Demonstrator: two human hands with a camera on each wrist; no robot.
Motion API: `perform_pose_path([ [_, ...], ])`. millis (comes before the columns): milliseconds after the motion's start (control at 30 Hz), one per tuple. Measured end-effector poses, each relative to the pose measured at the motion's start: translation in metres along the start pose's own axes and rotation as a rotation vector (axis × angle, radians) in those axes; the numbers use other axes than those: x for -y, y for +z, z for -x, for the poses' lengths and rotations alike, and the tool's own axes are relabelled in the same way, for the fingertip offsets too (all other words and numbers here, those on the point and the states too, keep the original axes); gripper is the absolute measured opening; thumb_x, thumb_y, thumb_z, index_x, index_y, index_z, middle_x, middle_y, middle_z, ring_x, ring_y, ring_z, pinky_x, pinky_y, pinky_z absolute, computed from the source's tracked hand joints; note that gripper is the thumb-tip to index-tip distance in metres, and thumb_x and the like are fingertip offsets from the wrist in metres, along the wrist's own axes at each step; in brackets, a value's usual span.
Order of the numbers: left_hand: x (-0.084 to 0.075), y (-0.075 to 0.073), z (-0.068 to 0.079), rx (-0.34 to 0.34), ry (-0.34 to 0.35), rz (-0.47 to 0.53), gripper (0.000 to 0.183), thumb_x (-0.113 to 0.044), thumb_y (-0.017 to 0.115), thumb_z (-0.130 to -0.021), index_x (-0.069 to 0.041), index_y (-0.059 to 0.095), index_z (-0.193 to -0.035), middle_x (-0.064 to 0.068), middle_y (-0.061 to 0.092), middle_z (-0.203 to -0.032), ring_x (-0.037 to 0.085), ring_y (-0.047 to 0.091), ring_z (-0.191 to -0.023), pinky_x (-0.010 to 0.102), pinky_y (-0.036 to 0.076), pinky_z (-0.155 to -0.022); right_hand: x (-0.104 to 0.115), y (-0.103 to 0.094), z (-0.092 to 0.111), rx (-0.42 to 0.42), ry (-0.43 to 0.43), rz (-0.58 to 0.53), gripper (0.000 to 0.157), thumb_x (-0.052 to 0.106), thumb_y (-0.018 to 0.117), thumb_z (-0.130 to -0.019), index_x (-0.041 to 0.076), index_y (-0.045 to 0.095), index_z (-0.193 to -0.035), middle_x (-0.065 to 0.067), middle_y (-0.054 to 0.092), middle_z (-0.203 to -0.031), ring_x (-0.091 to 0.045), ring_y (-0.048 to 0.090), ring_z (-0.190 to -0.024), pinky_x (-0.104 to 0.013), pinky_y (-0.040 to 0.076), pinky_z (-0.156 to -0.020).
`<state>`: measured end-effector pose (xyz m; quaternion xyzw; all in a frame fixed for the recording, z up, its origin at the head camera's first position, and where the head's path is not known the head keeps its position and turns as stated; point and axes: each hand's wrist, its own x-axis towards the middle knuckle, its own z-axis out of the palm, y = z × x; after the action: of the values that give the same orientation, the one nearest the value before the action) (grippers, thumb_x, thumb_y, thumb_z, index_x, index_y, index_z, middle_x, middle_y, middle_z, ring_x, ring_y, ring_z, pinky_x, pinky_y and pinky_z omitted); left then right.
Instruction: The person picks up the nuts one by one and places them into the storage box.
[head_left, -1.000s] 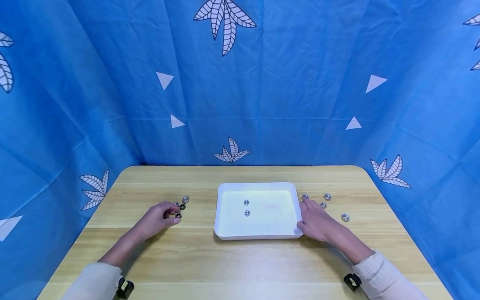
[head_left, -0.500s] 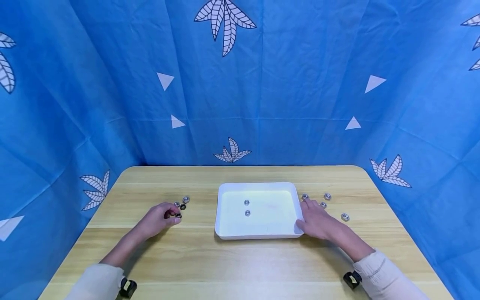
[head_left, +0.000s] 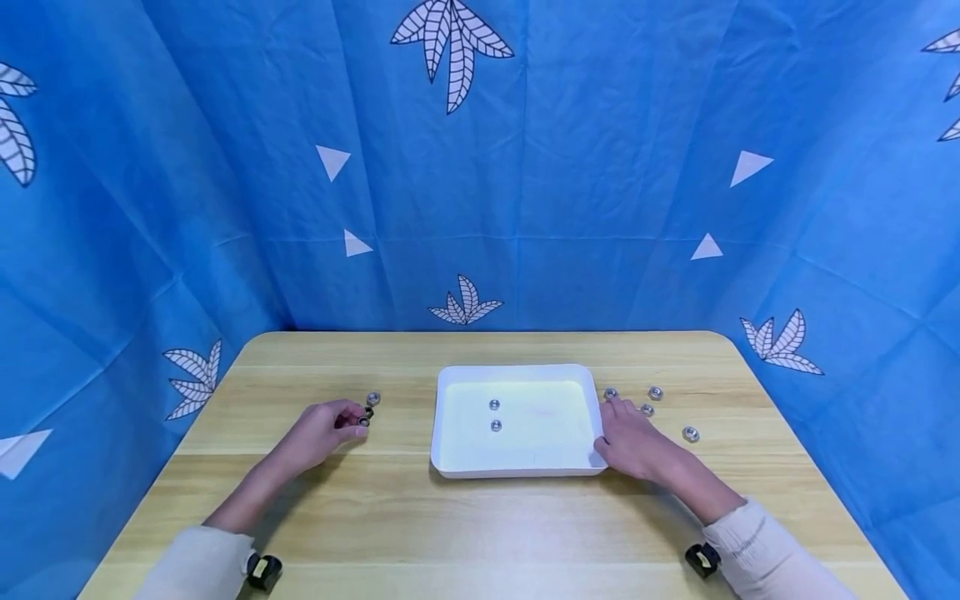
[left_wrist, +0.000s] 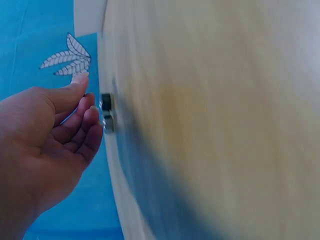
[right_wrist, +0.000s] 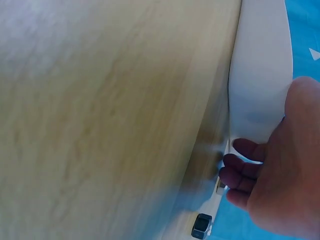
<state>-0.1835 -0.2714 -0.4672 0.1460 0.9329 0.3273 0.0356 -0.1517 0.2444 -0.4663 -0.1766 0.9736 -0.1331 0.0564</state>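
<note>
My left hand (head_left: 326,432) pinches a small metal hex nut (head_left: 363,422) between thumb and fingertips, at the left of the table. Just beyond its fingertips lie a dark nut (head_left: 368,412) and a silver nut (head_left: 373,398). The left wrist view shows the thumb close to the curled fingers, with nuts (left_wrist: 106,102) on the table behind them. At the white tray's (head_left: 517,473) right wall, my right hand (head_left: 633,437) grips the edge, its thumb over the rim and its fingers outside. Two silver nuts (head_left: 496,426) lie inside the tray, left of its middle.
Right of the tray, several silver nuts (head_left: 691,434) are scattered around the right hand; one nut (head_left: 611,393) lies right by its fingertips. The wooden table (head_left: 480,533) ends at a blue curtain (head_left: 570,167) behind and at both sides.
My left hand has moved slightly away and to the right, the pinched nut moving with it from its earlier spot. My right hand and the tray have stayed nearly still.
</note>
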Motion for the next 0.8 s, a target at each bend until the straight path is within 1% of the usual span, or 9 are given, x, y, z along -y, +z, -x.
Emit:
perform_pose_path([
  [233, -0.020, 0.006, -0.012, -0.014, 0.046, 0.005, 0.008, -0.014, 0.077, -0.093, -0.010, 0.074, -0.100, -0.001, 0.066, -0.084, 0.009, 0.055, -0.076, 0.023, 0.047, -0.066, -0.003, 0.001, 0.000, 0.004, 0.007, -0.007, 0.063, 0.021, 0.050, -0.100, -0.019, 0.037, -0.147, -0.041, 0.034, -0.157, -0.053, 0.034, -0.146, -0.063, 0.031, -0.121],
  [333, -0.029, 0.009, -0.016, -0.017, 0.068, 0.001, 0.009, -0.014, 0.078, -0.092, -0.011, 0.075, -0.100, -0.001, 0.067, -0.085, 0.009, 0.056, -0.077, 0.023, 0.048, -0.067, -0.003, 0.001, -0.001, 0.002, 0.009, -0.002, 0.063, 0.021, 0.050, -0.099, -0.019, 0.037, -0.146, -0.040, 0.035, -0.155, -0.052, 0.036, -0.144, -0.063, 0.032, -0.120],
  [433, -0.038, 0.012, -0.021, -0.020, 0.076, -0.003, 0.012, -0.015, 0.079, -0.091, -0.010, 0.076, -0.102, -0.001, 0.069, -0.086, 0.009, 0.058, -0.078, 0.023, 0.050, -0.068, -0.003, 0.001, -0.001, -0.003, 0.007, 0.003, 0.062, 0.021, 0.051, -0.099, -0.019, 0.039, -0.145, -0.040, 0.038, -0.153, -0.051, 0.039, -0.141, -0.062, 0.034, -0.118],
  [567, -0.049, 0.018, -0.028, 0.002, 0.088, -0.004, 0.015, -0.016, 0.079, -0.091, -0.009, 0.076, -0.104, -0.001, 0.070, -0.089, 0.011, 0.059, -0.080, 0.023, 0.051, -0.069, -0.003, 0.001, -0.001, -0.009, -0.001, 0.009, 0.060, 0.021, 0.051, -0.098, -0.018, 0.041, -0.143, -0.038, 0.043, -0.149, -0.048, 0.043, -0.136, -0.061, 0.037, -0.116],
  [800, -0.065, 0.030, -0.038, 0.033, 0.104, -0.004, 0.017, -0.019, 0.078, -0.092, -0.012, 0.077, -0.108, -0.003, 0.071, -0.092, 0.011, 0.060, -0.083, 0.025, 0.051, -0.072, -0.003, 0.000, -0.001, 0.002, 0.000, 0.010, 0.062, 0.021, 0.051, -0.099, -0.019, 0.038, -0.145, -0.040, 0.039, -0.152, -0.050, 0.041, -0.140, -0.062, 0.035, -0.117],
])
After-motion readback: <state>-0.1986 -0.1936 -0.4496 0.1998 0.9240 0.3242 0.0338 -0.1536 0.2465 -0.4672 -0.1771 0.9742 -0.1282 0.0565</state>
